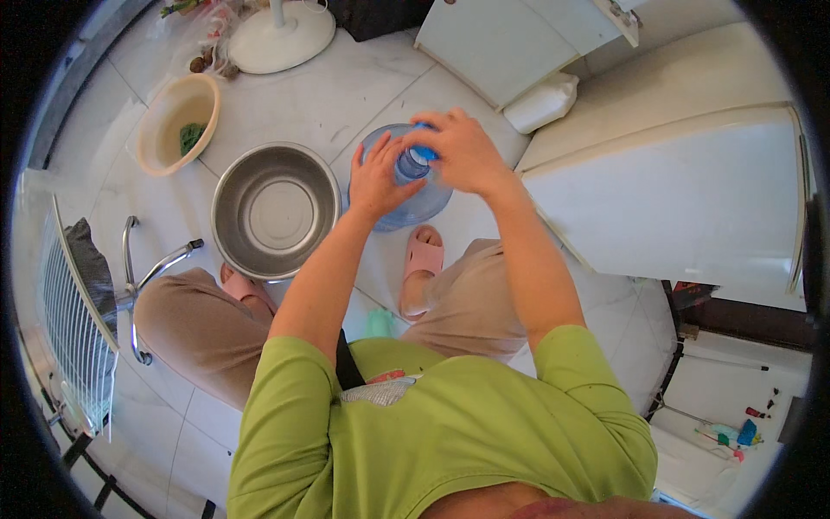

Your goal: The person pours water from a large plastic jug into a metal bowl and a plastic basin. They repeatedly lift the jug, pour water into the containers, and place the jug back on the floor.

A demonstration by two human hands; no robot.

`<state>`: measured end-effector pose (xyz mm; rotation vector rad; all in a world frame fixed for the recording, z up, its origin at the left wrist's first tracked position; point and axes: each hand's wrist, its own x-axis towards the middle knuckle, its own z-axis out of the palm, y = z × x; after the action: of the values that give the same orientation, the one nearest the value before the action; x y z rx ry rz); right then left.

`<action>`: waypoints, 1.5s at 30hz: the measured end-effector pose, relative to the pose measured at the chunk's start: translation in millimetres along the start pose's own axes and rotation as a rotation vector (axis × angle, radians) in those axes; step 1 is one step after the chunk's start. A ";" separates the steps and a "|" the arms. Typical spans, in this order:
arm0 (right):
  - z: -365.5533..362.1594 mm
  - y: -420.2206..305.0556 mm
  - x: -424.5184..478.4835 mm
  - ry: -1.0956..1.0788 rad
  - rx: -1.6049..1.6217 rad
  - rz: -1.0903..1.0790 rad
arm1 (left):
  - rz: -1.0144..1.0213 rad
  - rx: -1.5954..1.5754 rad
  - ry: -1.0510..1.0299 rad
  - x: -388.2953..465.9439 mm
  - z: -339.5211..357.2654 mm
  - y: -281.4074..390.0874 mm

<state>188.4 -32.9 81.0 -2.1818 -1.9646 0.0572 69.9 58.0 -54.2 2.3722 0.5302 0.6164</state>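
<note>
A large clear-blue plastic water jug [428, 202] stands upright on the floor in front of me, just beyond my right foot. My left hand [378, 181] steadies it by the neck [411, 166], fingers on the left side and thumb on the near side. The fingers of my right hand [463, 152] are curled over the bright blue cap [425, 144] at the jug's mouth. That cap sits tilted towards the far right, and part of the neck shows below it. My right fingers hide much of the cap.
A stainless steel basin [275, 211] stands left of the jug. Beyond it is a cream plastic tub [155, 133] with a green scouring pad [191, 137]. A white round stand base [282, 39] is at the back, a white cabinet [674, 194] to the right, and a chrome chair base [133, 285] at left.
</note>
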 end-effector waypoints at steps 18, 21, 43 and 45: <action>-22.4 2.7 -8.6 0.073 1.743 0.059 | 0.149 -0.443 0.513 -1.3 -75.7 78.6; -21.9 -0.7 -10.0 -0.008 1.715 0.032 | 0.055 -0.580 0.488 0.4 -87.1 88.8; -4.0 -14.7 -13.8 -0.090 1.753 0.039 | -0.242 -0.972 0.032 3.7 -99.4 76.7; -3.3 -16.5 -15.0 -0.070 1.760 0.045 | -0.256 -1.008 0.019 4.6 -99.2 76.0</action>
<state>171.0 -46.6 85.5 -0.9310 -0.9153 1.2674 36.0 51.4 66.0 1.3281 0.3843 0.5939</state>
